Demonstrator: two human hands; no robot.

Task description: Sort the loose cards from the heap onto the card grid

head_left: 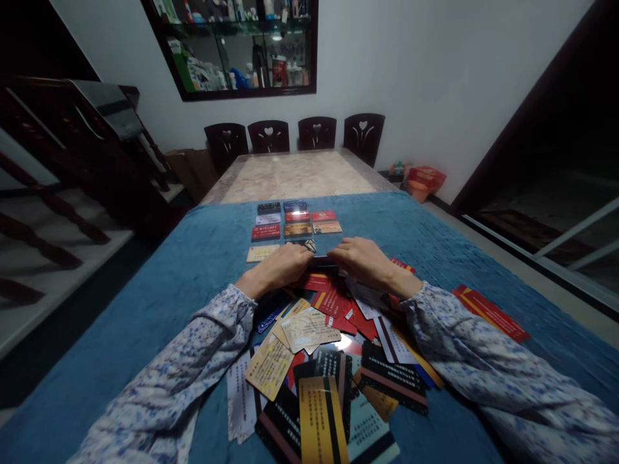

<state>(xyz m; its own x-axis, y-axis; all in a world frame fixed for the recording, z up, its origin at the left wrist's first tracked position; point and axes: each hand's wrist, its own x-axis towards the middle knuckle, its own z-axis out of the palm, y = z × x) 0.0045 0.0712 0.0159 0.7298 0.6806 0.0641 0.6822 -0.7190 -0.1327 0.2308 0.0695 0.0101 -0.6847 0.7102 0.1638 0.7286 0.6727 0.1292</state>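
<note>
My left hand [285, 263] and my right hand [362, 259] are closed, fingers curled, gripping the two ends of a card [322, 261]. It shows as a dark, narrow strip, seen nearly edge-on; my fingertips are hidden. Beneath and nearer to me lies a loose heap of overlapping cards: red cards [334, 301], cream cards [309, 330], black cards [394, 377] and a gold card [322, 419]. Just beyond my hands, cards lie in neat columns, among them a red card [265, 232], a gold-brown card [298, 230] and a cream card [262, 252].
A blue cloth [193, 277] covers the near part of the long table, with the marbled tabletop [290, 174] beyond it. One red card [491, 312] lies apart on the right. Several dark chairs [316, 133] stand at the far end, and a stair railing [53, 200] is at left.
</note>
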